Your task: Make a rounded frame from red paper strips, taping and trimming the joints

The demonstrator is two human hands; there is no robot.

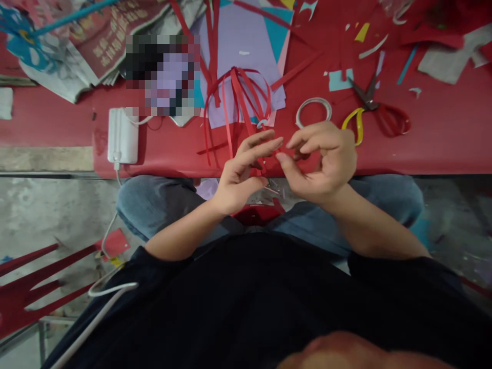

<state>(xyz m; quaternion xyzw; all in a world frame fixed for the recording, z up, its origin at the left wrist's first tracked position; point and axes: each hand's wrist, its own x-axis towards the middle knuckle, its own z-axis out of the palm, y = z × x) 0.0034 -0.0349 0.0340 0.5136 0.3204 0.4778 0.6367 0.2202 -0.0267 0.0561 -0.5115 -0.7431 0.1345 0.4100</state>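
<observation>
Thin red paper strips (239, 95) form a looped bundle, gathered near a small whitish piece (262, 123). My left hand (244, 171) is around the gathered lower end of the strips, its fingers stretched over them and its thumb below. Part of the red end shows between thumb and fingers. Close by on the right, my right hand (325, 159) has its fingers curled, with a small gap between thumb and index finger and nothing visible in it. A narrow roll of tape (313, 99) lies just beyond the right hand, and scissors (371, 104) with yellow and red handles lie farther right.
Purple paper sheets (246, 41), loose red strips (295, 72) and paper scraps (362, 32) cover parts of the red table (442, 138). A white power bank (123, 136) with a cable is at left, near newspapers (102, 46). The table's front edge runs above my knees.
</observation>
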